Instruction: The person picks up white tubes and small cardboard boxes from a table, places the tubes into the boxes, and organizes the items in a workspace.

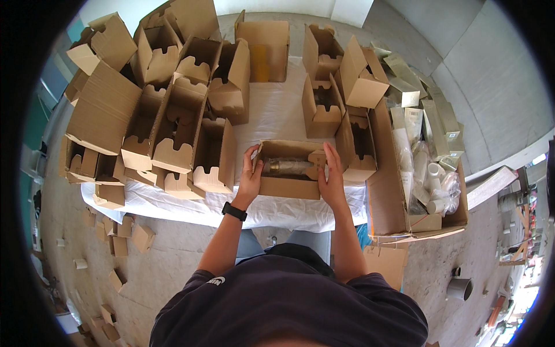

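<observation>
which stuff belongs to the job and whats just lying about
Likely job:
open brown cardboard box between left hand and right hand
clear-wrapped cylinder inside
similar boxes nearby

Likely lying about:
small brown cardboard pieces, floor
grey cylinder, floor

The open box (289, 188) lies at the table's (274, 107) near edge, between left hand (250, 184) and right hand (332, 184), a cylinder (289, 166) inside it; boxes (172, 159) crowd the left; fewer cartons (322, 125) stand right; farther right, packages (437, 130) fill a bin-like carton (384, 179).
</observation>
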Tool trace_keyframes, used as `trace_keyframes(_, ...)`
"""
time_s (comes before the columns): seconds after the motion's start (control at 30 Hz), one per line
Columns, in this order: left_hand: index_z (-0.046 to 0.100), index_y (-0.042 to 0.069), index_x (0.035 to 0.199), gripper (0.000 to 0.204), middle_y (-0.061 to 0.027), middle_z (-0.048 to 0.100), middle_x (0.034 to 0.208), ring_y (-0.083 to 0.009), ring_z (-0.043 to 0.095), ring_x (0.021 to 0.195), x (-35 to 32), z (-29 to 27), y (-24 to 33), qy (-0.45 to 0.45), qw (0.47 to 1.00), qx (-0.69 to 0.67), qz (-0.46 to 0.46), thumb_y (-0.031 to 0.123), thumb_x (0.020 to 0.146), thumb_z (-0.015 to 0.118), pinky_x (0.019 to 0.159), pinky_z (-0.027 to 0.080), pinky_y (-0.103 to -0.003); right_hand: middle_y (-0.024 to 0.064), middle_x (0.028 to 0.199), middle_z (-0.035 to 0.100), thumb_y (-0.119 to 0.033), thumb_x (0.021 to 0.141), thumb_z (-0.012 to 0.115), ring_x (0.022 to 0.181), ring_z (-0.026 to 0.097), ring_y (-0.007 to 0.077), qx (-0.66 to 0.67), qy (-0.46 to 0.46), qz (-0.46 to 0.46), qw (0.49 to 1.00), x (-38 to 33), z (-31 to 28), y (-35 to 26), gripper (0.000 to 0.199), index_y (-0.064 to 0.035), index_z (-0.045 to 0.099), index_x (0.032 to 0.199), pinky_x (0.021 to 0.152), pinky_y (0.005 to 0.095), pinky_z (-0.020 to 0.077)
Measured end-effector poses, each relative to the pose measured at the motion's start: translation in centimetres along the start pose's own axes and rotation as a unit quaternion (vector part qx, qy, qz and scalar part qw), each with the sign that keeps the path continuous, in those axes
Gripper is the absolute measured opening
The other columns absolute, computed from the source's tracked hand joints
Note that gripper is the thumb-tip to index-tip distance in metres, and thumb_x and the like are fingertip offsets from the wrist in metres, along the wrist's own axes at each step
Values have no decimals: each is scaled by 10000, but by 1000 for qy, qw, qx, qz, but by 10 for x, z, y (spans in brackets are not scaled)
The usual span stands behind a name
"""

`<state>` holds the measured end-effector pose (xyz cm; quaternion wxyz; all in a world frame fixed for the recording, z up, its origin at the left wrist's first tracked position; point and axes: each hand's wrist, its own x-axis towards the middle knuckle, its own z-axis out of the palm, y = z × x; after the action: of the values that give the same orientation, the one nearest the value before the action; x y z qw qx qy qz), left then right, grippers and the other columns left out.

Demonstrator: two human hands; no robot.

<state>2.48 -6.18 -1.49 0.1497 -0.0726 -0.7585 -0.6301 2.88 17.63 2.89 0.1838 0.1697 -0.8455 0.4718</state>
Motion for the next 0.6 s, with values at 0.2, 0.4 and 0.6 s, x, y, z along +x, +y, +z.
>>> trace_keyframes(0.2, 343, 47, 1419, 401, -130, 450, 1391, -228, 417, 1302, 0, -1, -12, 9, 1000, 3, 8, 127, 1034, 418, 1100, 298, -317, 169, 1459, 387, 119, 839, 479, 1356, 387, 340, 17, 6, -2, 1000, 2, 0, -1, 664, -83, 370, 1463, 1120, 379, 311)
trace_keyframes(0.4, 352, 8, 1435, 447, -136, 418, 1421, -223, 358, 1349, -2, 2, 0, 41, 998, -37, -13, 248, 1058, 377, 1136, 248, -328, 138, 1373, 436, 125, 839, 514, 1278, 449, 297, 9, 7, 3, 1000, 2, -3, 3, 607, -124, 466, 1391, 1040, 381, 406)
trace_keyframes(0.6, 336, 22, 1462, 472, -135, 392, 1466, -223, 339, 1377, -2, 0, -10, 49, 999, -15, -14, 245, 1050, 397, 1137, 252, -324, 134, 1319, 468, 132, 839, 524, 1233, 487, 300, 11, 10, -5, 1000, -1, -3, 10, 533, -109, 508, 1314, 1003, 375, 447)
